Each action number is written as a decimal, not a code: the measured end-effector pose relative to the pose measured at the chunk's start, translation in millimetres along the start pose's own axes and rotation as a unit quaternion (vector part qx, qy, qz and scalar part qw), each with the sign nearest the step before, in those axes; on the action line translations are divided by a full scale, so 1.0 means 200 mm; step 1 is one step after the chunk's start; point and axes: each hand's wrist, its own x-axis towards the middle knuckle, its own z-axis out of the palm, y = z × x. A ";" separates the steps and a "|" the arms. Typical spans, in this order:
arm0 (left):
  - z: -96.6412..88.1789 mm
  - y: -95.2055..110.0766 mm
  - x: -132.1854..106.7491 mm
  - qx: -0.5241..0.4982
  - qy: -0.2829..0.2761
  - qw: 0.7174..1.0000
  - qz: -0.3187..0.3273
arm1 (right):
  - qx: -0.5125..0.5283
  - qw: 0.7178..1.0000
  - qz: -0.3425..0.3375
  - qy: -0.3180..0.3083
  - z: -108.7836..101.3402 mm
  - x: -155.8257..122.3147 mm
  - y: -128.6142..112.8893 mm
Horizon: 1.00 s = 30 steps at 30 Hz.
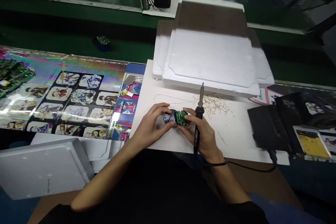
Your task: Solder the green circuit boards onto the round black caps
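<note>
Over the white work sheet, my left hand closes its thumb and fingers around a rounded grey part with dark wiring on it. Against the right side of that part sits a small green circuit board. The fingers of my right hand pinch this board. The same hand also carries a soldering iron, its tip pointing away from me and clear of the board. A thin wire loop lies just beyond my hands, beside scattered yellowish bits.
White foam trays are stacked ahead; another foam tray leans at lower left. A black soldering station and yellow sponge stand right. A solder spool is at the back. Green boards lie far left.
</note>
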 end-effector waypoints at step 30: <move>0.00 0.03 -0.04 -0.137 0.035 0.990 -0.021 | 0.094 0.994 0.020 0.047 0.07 0.11 -0.10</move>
